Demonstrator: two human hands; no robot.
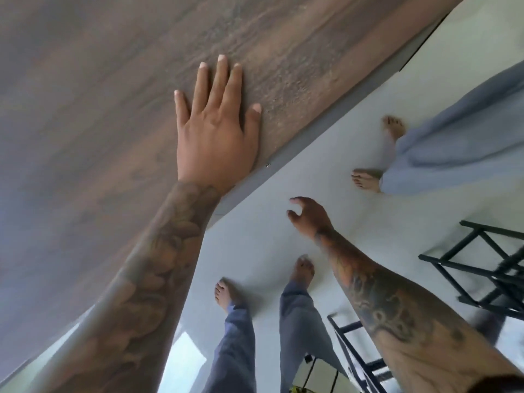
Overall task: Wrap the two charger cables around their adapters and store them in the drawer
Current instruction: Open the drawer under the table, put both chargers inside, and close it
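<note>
My left hand (214,123) lies flat, fingers straight and spread, on a brown wood-grain tabletop (85,95) near its grey front edge. My right hand (309,215) hangs below the table edge over the pale floor, fingers loosely curled, holding nothing. No charger cable, adapter or drawer shows in the head view.
The table's grey edge (326,114) runs diagonally from lower left to upper right. My bare feet (226,293) stand on the pale floor (269,180). Another person's bare feet (368,178) and light blue trousers are at the right. Black metal frames (487,268) stand at lower right.
</note>
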